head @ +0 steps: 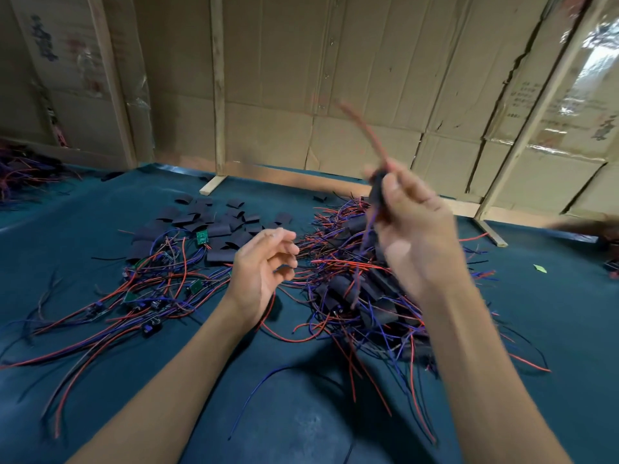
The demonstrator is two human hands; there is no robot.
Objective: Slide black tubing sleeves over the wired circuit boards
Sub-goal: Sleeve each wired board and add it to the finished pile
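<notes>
Fingers of right hand pinching sleeved board, left hand loose

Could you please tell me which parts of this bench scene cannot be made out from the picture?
Head view only:
- The black tubing sleeve gripped by the right hand: motion blur hides whether a board is inside.
- Dark object at the right edge: cut off, blurred.
- Faded print on the cardboard wall: too small.

Both bare forearms reach forward from the bottom of the view. The left hand hovers lower, palm turned inward, fingers loosely curled and holding nothing. The right hand is raised higher and blurred, its fingers and thumb pinched together near its top.
</notes>
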